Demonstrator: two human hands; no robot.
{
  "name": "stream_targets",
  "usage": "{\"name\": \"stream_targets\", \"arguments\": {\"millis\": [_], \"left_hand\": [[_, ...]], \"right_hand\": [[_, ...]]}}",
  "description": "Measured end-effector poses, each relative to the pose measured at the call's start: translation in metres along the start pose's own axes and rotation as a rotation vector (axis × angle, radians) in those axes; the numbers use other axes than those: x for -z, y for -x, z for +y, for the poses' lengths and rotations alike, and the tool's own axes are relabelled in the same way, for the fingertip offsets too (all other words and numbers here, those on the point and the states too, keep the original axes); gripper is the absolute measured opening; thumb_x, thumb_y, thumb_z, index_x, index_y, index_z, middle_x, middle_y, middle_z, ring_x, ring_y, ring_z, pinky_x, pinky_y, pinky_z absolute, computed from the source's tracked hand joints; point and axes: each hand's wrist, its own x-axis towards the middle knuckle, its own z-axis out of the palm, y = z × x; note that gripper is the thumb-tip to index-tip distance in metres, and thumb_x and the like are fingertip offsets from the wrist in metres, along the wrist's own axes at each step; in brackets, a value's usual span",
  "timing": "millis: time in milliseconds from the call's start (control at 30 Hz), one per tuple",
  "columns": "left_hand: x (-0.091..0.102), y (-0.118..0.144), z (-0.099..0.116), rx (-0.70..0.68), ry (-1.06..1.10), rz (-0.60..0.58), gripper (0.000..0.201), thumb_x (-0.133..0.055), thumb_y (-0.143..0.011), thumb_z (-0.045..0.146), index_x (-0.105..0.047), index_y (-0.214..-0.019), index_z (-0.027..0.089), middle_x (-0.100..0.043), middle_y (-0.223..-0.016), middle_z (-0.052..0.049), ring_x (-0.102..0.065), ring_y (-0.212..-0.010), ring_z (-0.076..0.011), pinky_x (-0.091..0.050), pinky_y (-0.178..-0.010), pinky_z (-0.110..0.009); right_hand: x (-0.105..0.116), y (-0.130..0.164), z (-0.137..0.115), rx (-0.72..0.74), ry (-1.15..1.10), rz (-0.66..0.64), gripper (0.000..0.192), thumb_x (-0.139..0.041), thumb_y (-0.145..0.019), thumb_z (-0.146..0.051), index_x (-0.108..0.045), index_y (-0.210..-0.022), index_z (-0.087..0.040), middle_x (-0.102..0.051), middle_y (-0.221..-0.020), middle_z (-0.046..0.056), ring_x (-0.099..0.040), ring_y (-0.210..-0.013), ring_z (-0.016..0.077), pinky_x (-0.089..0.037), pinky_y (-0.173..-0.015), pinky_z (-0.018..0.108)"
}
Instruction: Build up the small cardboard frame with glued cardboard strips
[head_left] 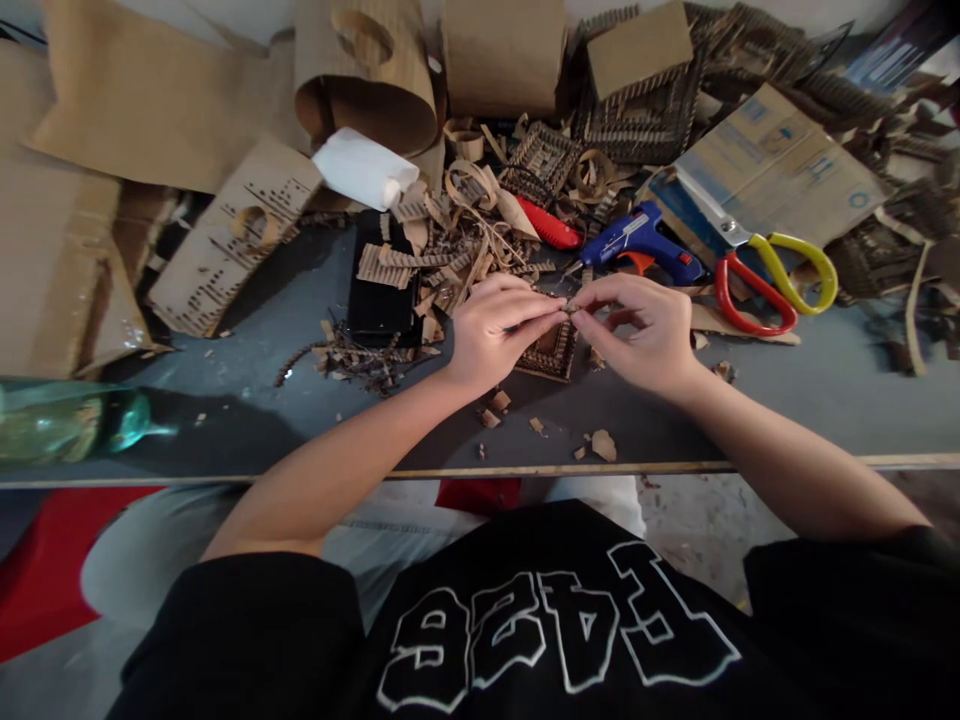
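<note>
Fingertips of my left hand (499,325) and my right hand (637,325) meet over the table, pinching a small brown piece of cardboard (569,308) between them. Most of that piece is hidden by the fingers. Just beneath lies a small square frame of corrugated cardboard strips (551,358), partly covered by my left hand. Behind my right hand rests a blue glue gun (645,240) with an orange trigger. A red-handled tool (551,225) lies beyond the fingertips. Scissors (761,255) with one red and one yellow handle are at the right.
Cardboard scraps (465,230) heap up behind my hands, partly over a black phone (379,290). A green bottle (75,420) lies at the left edge. Cardboard sheets, a roll (367,90) and woven cardboard pieces line the back. Crumbs dot the table's front edge (450,470).
</note>
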Motion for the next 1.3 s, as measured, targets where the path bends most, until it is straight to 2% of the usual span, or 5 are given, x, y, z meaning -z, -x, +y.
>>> {"name": "stream_targets", "arguments": {"millis": [200,400,633,800,1300], "left_hand": [[0.003,0.0,-0.001,-0.115,-0.145,-0.067,0.012,-0.076,-0.087,0.023,-0.077,-0.099,0.019,-0.08,-0.09,-0.001,-0.068,-0.084,-0.013,-0.06,-0.079,-0.027],[0.002,0.003,0.0,-0.13,-0.215,-0.082,0.011,-0.074,-0.09,0.024,-0.078,-0.098,0.018,-0.08,-0.088,-0.002,-0.069,-0.084,-0.0144,-0.06,-0.079,-0.029],[0.003,0.001,0.0,0.125,-0.009,-0.103,0.021,-0.07,-0.092,0.043,-0.079,-0.09,0.023,-0.079,-0.082,-0.001,-0.07,-0.083,-0.0145,-0.06,-0.075,-0.031],[-0.001,0.005,-0.004,0.174,0.072,-0.072,0.026,-0.068,-0.091,0.049,-0.079,-0.09,0.026,-0.079,-0.081,0.001,-0.07,-0.083,-0.0143,-0.059,-0.072,-0.031],[0.005,0.002,-0.005,-0.233,-0.247,-0.116,0.012,-0.071,-0.091,0.019,-0.076,-0.102,0.019,-0.079,-0.088,-0.001,-0.068,-0.083,-0.0149,-0.058,-0.075,-0.029]], "right_hand": [[0.002,0.001,0.004,0.206,0.208,0.017,0.012,-0.064,-0.086,-0.015,-0.071,-0.096,-0.017,-0.075,-0.094,0.005,-0.071,-0.081,0.0131,-0.058,-0.07,0.023],[0.003,0.004,0.007,0.217,0.359,-0.005,0.018,-0.064,-0.084,-0.018,-0.073,-0.099,-0.022,-0.076,-0.099,0.005,-0.073,-0.091,0.0193,-0.061,-0.081,0.032],[0.004,0.003,-0.002,-0.047,0.022,-0.024,0.019,-0.068,-0.087,-0.034,-0.074,-0.098,-0.02,-0.076,-0.096,0.005,-0.068,-0.075,0.0123,-0.053,-0.056,0.022],[-0.001,0.003,0.002,-0.041,-0.015,0.016,0.019,-0.069,-0.088,-0.037,-0.076,-0.091,-0.02,-0.076,-0.09,0.003,-0.067,-0.072,0.0117,-0.05,-0.054,0.021],[-0.001,0.012,0.008,0.168,0.459,-0.014,0.021,-0.061,-0.09,-0.023,-0.078,-0.101,-0.024,-0.077,-0.097,0.004,-0.073,-0.087,0.0202,-0.059,-0.077,0.033]]}}
